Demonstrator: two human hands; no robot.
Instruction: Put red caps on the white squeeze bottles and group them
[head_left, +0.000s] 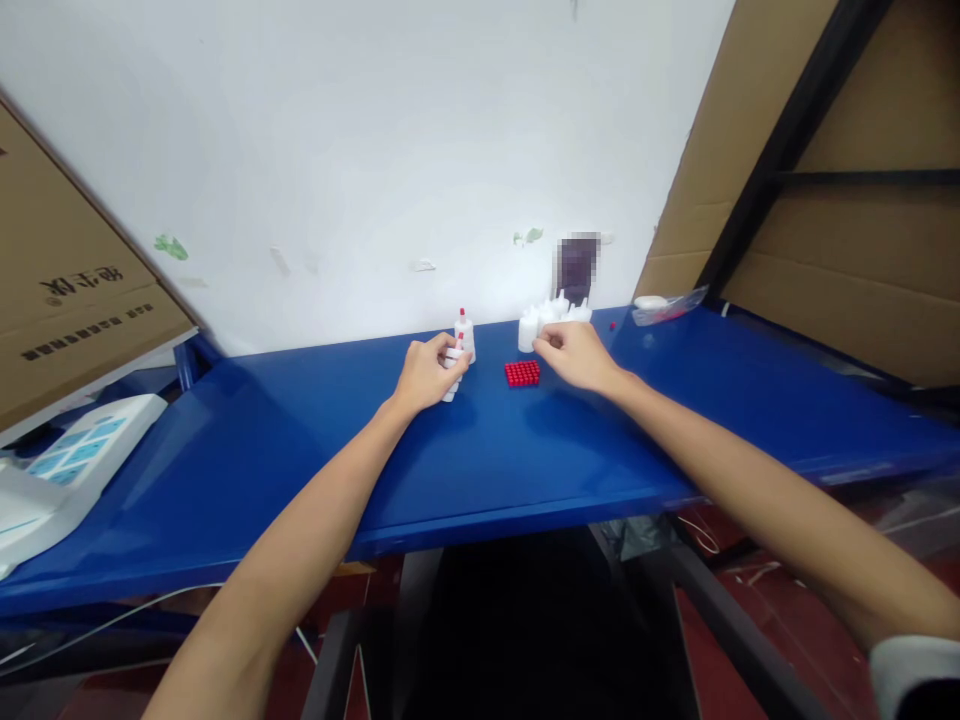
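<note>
My left hand (429, 373) is closed round a small white squeeze bottle (451, 392) with a red tip, held upright just over or on the blue table. Close behind it stands another white bottle with a red cap (465, 328). My right hand (577, 355) has its thumb and fingers pinched together in front of a cluster of white bottles (529, 331) with bare pointed nozzles. Whatever is in that pinch, if anything, is too small or hidden to make out. Between my hands lies a flat block of small red caps (522, 374) in rows.
The blue table (300, 450) runs along a white wall. A white device with blue labels (82, 450) sits at the left, below a cardboard box (75, 270). Toward the back right are a single red cap (613, 325) and a clear plastic bag (671, 307).
</note>
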